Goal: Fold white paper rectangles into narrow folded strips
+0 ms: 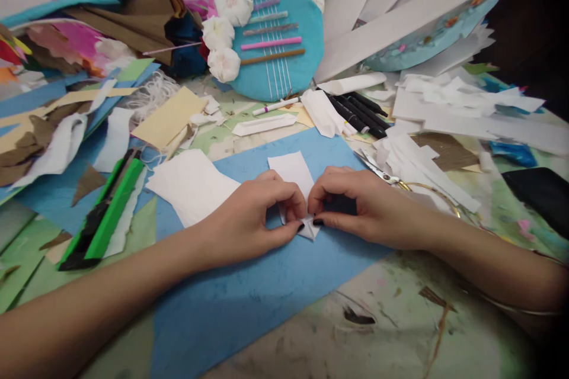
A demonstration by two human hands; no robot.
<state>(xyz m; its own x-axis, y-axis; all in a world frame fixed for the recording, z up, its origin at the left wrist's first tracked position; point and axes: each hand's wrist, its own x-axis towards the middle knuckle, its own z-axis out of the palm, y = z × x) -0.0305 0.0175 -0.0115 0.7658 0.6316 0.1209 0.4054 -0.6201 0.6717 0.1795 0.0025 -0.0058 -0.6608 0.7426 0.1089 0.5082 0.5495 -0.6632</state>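
Observation:
Both hands meet over a small white paper strip [293,170] that lies on a blue sheet [267,308]. Its near end is folded to a point. My left hand [267,207] pinches the folded end from the left, thumb and fingers closed on it. From the other side my right hand [355,201] pinches the same end, thumb tip close to the left thumb. Fingers cover part of the folds. Beside my left hand rests a stack of white paper pieces [195,186]. Gold-handled scissors [393,179] lie just behind my right hand.
A green stapler-like tool or cutter [104,219] lies at the left. Black markers [358,112] and folded white paper pieces [264,124] sit beyond the sheet. A blue paper guitar [284,41] with white flowers stands at the back. White paper scraps [466,100] pile up at the right.

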